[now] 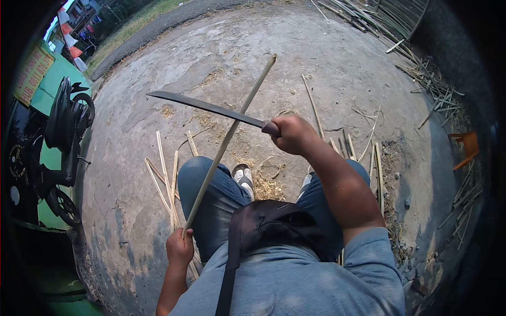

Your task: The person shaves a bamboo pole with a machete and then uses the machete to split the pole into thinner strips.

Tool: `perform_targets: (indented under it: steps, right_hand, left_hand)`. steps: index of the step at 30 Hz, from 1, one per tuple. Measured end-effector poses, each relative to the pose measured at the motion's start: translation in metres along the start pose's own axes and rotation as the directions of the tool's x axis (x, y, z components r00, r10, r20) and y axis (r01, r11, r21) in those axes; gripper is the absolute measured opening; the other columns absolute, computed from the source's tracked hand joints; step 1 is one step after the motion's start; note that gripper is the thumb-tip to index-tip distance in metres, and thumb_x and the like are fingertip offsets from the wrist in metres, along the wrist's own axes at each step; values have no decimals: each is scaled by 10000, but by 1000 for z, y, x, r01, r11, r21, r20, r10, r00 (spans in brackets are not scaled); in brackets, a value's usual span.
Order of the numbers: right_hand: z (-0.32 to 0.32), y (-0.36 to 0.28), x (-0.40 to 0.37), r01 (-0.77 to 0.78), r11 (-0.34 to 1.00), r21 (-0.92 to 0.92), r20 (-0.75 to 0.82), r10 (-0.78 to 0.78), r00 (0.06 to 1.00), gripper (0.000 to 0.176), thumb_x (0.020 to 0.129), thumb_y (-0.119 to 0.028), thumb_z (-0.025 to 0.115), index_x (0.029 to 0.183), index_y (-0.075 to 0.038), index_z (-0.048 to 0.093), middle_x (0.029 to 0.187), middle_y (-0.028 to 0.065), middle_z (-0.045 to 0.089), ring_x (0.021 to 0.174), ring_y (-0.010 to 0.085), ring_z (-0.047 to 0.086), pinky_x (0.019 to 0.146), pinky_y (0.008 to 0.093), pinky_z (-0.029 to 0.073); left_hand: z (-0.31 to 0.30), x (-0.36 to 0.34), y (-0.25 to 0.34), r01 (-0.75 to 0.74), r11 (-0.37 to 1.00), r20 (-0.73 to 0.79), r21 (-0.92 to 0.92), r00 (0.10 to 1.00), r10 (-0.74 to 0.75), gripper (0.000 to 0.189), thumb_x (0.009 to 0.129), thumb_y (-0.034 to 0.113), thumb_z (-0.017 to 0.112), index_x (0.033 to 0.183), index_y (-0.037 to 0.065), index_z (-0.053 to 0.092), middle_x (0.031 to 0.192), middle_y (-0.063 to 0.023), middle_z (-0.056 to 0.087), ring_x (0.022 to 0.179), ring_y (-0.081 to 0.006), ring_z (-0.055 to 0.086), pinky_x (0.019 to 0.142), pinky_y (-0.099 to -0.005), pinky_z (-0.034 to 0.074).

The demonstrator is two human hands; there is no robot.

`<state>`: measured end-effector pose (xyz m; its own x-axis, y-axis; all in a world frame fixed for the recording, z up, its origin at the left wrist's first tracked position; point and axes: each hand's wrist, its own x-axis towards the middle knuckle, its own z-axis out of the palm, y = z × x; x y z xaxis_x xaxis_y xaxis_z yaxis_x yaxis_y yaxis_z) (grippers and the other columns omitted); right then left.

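My right hand [295, 135] is closed around the short wooden handle of a machete [203, 105], its long dark blade pointing left. The blade crosses a long bamboo strip [216, 160] a little above the strip's middle and overlaps it in this view. My left hand [180, 246] grips the strip's lower end beside my left thigh, thumb along it. From there the strip slants up and to the right past my knee, its darker far tip over the ground. Pale shavings [269, 187] lie on the ground between my feet.
More cut bamboo strips [169, 179] lie beside my left leg, others [378, 174] by my right. A heap of bamboo pieces [440, 87] lines the right side, near an orange object [465, 149]. A motorcycle [63, 142] stands at the left. A dark bag [274, 224] rests on my lap.
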<state>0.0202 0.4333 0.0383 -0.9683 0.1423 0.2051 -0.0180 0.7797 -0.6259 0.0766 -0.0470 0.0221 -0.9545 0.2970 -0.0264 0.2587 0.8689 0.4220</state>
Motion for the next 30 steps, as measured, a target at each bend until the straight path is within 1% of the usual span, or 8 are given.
perform_targets:
  steps: [4, 8, 15, 19, 23, 24, 27, 30]
  right_hand:
    - [-2, -9, -3, 95, 964, -248, -23, -104, 994, 76, 803, -190, 734, 835, -132, 697, 801, 145, 705, 803, 386, 706, 710, 495, 568]
    - [-2, 18, 17, -37, 988, -152, -59, 28, 998, 107, 922, -194, 640, 891, -139, 727, 851, 150, 729, 791, 398, 698, 681, 495, 555]
    - [2, -10, 2, -4, 990, -139, -76, -6, 997, 67, 848, -194, 714, 900, -153, 724, 815, 150, 712, 795, 392, 705, 683, 501, 562]
    - [-1, -20, -7, 184, 952, -246, -30, -197, 980, 74, 824, -188, 720, 840, -126, 686, 769, 150, 685, 759, 388, 702, 684, 501, 572]
    - [2, 5, 9, 15, 978, -206, -20, -20, 1000, 56, 866, -185, 685, 849, -133, 697, 788, 143, 702, 785, 395, 703, 697, 500, 565]
    - [-4, 6, 16, -48, 979, -197, -3, 49, 999, 103, 895, -241, 649, 893, -179, 731, 854, 113, 745, 870, 346, 731, 772, 484, 580]
    - [1, 2, 19, -72, 971, -229, 5, 76, 997, 126, 917, -251, 632, 904, -179, 734, 870, 123, 746, 874, 357, 727, 770, 493, 578]
    - [5, -3, 9, 39, 985, -168, -53, -48, 997, 79, 871, -220, 689, 894, -150, 719, 818, 148, 716, 804, 390, 710, 704, 505, 568]
  left_hand:
    - [2, 1, 3, -11, 1000, -21, -11, 1000, 11, 741, 1031, 681, 466, 776, -4, 588, 735, -253, 600, 733, -503, 608, 632, -548, 450]
    - [1, 2, -3, 9, 1000, -4, 7, 1000, -9, 752, 1027, 692, 464, 789, -7, 605, 738, -251, 610, 729, -502, 619, 626, -544, 454]
    - [4, -4, -2, 27, 999, -9, -30, 1000, -27, 773, 1022, 714, 449, 802, -8, 613, 729, -245, 611, 721, -508, 623, 623, -538, 465]
    - [7, -3, 0, 38, 999, -3, -37, 999, -39, 777, 1021, 719, 446, 794, -6, 612, 725, -244, 608, 731, -508, 630, 624, -538, 471]
    - [6, -5, -6, 47, 998, -2, -35, 999, -47, 782, 1019, 723, 444, 789, -6, 611, 710, -246, 603, 725, -509, 630, 624, -542, 468]
    - [5, -3, -6, 56, 998, -2, -23, 998, -56, 783, 1020, 723, 444, 788, -7, 610, 705, -248, 601, 722, -509, 630, 623, -542, 468]
    - [4, 0, -10, 80, 997, 4, -6, 997, -80, 782, 1022, 718, 446, 781, -8, 609, 694, -254, 597, 714, -513, 626, 623, -544, 466]
    - [5, -4, -5, 65, 996, -7, -64, 998, -65, 775, 1027, 710, 444, 783, -8, 607, 700, -261, 599, 720, -522, 623, 626, -550, 466]
